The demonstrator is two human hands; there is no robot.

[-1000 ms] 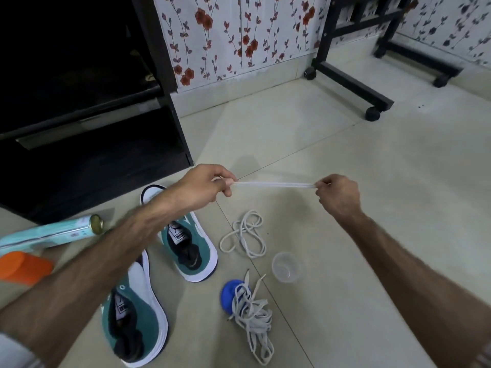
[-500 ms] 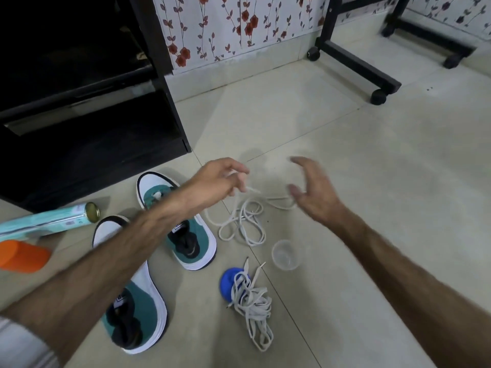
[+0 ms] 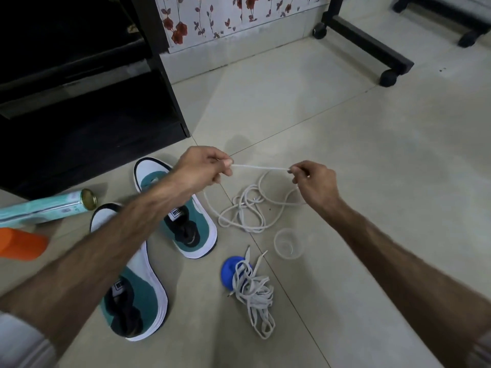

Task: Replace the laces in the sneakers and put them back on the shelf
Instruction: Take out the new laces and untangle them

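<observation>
Floor-level view of a tiled room, read from left to right. Far left of the left hand's grip: an orange container [image 3: 21, 244] and a pale green spray can [image 3: 45, 207] lie on their sides on the beige floor tiles [image 3: 385, 160], in front of a black shelf unit [image 3: 87, 102] whose lower bay is dark. Beneath the left forearm stand two teal-and-white sneakers without laces, the nearer sneaker [image 3: 132, 293] below and left of the grip, the farther sneaker [image 3: 180, 211] directly under the wrist. The left hand [image 3: 202, 170] pinches one end of a white lace [image 3: 249, 211] between thumb and forefinger, the other fingers curled in. A short span of lace runs nearly level to the right hand [image 3: 316, 184], whose grip is likewise closed on it with thumb and fingertips; the remainder hangs in loose loops onto the floor below and between both grips. Nearer the camera, below that coil, a bundle of flat grey laces [image 3: 256, 296] lies partly over a blue cap [image 3: 229, 270], with a clear plastic cup [image 3: 288, 243] just beside it, below the right grip. Behind both hands, floral wallpaper [image 3: 228, 14] meets a pale skirting; above and right of the right grip, a black frame on castors [image 3: 369, 46] stands on the tiles.
</observation>
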